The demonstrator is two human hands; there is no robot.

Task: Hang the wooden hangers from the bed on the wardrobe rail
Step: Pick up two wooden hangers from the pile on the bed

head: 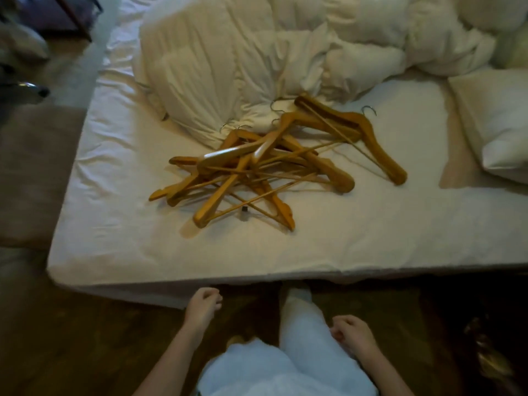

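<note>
With my left hand (203, 305) and right hand (353, 334) low beside the bed (114, 252), fingers loosely curled on nothing, I'd reach for the tangled wooden hangers (257, 167) mid-sheet against the duvet (228, 67), lifting the topmost by its hook so the crossbars don't snag.

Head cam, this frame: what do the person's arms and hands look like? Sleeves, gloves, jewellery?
Left hand and right hand are bare: no gloves, and no watch, bracelet or ring shows, though the dim, soft picture could hide a thin ring. Both forearms are uncovered down to the frame's edge, so no sleeve is in view. Pale blue-white clothing shows between them.
</note>
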